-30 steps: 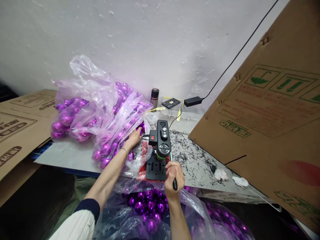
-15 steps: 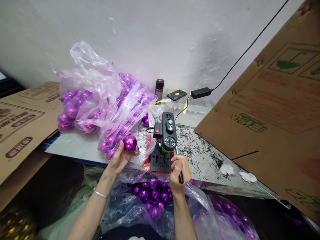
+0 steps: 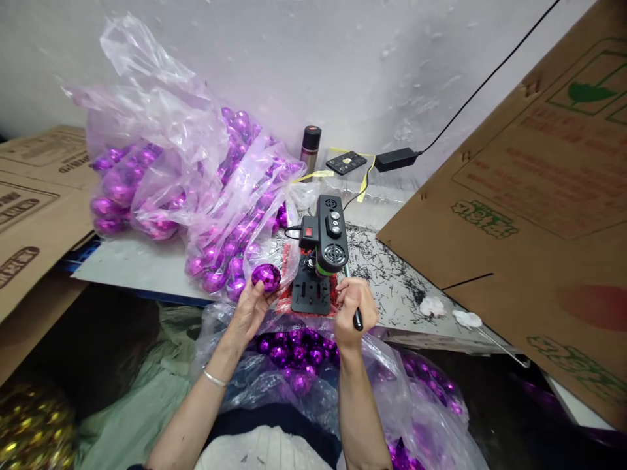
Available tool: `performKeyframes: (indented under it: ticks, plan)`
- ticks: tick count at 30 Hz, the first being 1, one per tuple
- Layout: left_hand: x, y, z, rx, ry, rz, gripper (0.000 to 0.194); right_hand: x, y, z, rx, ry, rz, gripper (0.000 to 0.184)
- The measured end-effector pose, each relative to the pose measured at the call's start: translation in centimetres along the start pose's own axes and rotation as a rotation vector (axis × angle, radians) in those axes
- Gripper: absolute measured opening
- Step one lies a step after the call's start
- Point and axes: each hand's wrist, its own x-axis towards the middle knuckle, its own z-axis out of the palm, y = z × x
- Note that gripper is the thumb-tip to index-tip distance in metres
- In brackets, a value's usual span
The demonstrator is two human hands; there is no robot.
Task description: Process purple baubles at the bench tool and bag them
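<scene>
Just left of the black press (image 3: 332, 228), the left hand (image 3: 249, 313) holds one faceted purple ball (image 3: 266, 277), thumb and fingers curled narrowly round its near side and underside; ball sits beside the press's base plate (image 3: 301, 303), not on it; at the press's right front, the right hand (image 3: 353, 308) is wrapped in a tight fist round the lever handle (image 3: 358, 320); likely risk: the smooth, round shell could slip out of a fingertip hold and roll off the bench (image 3: 142, 271) in front of the press, among the bagged balls (image 3: 296, 354) below; loose film of the clear bag (image 3: 166, 117) left of the press reaches close to ball and plate, so it could snag the fingers or get caught in the press; whether ball and film touch, cannot tell; pulling the lever with left fingers under the press could pinch them; black scraps (image 3: 379, 267) right of the press might cling to the ball; a shifting press might tug the cable (image 3: 356, 198) behind it.
</scene>
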Motion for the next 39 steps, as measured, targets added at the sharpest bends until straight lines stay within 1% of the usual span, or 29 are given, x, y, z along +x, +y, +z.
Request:
performKeyframes:
  ticks: [4, 6, 8, 10, 12, 13, 15, 17, 19, 22, 25, 29, 35, 39]
  plan:
    - [-0.2, 0.2, 1.3, 0.145, -0.078, 0.041, 0.072, 1.8, -1.1, -0.1, -0.017, -0.014, 0.064, 0.044]
    - [-0.3, 0.3, 1.9, 0.162, -0.143, 0.015, 0.076, 2.5, -1.3, -0.1, -0.011, -0.021, 0.068, 0.045]
    - [-0.4, 0.1, 2.4, 0.143, -0.195, -0.046, 0.078, 2.8, -1.4, -0.1, 0.004, -0.026, 0.058, 0.045]
    - [-0.3, -0.5, 2.8, 0.133, -0.203, -0.116, 0.079, 2.9, -1.4, -0.2, 0.017, -0.032, 0.042, 0.044]
    - [0.1, -1.4, 3.2, 0.176, -0.166, -0.133, 0.078, 2.8, -1.3, -0.2, 0.022, -0.038, 0.029, 0.043]
    - [0.4, -2.0, 3.4, 0.221, -0.140, -0.105, 0.076, 2.8, -1.3, -0.3, 0.020, -0.040, 0.024, 0.043]
    - [1.0, -3.1, 3.6, 0.349, -0.099, 0.016, 0.074, 2.7, -1.2, -0.4, 0.006, -0.046, 0.018, 0.042]
    - [1.6, -4.2, 3.8, 0.512, -0.090, 0.158, 0.072, 2.5, -1.1, -0.5, -0.011, -0.057, 0.013, 0.042]
    - [1.9, -4.9, 3.8, 0.675, -0.094, 0.271, 0.069, 2.4, -1.0, -0.5, -0.018, -0.065, 0.005, 0.041]
    - [2.3, -5.3, 3.8, 0.861, -0.101, 0.425, 0.061, 2.3, -0.9, -0.6, -0.021, -0.074, -0.007, 0.040]
    - [2.7, -5.1, 3.9, 0.971, -0.121, 0.547, 0.057, 2.2, -0.9, -0.6, -0.020, -0.076, -0.013, 0.039]
    - [3.1, -5.4, 4.2, 1.020, -0.166, 0.610, 0.061, 2.1, -0.9, -0.7, -0.018, -0.072, -0.034, 0.037]
    - [3.3, -7.0, 4.5, 1.000, -0.246, 0.652, 0.063, 1.8, -0.9, -0.7, -0.014, -0.074, -0.017, 0.037]
    - [3.7, -7.4, 4.7, 0.985, -0.229, 0.675, 0.068, 1.6, -0.9, -0.7, -0.026, -0.072, -0.004, 0.037]
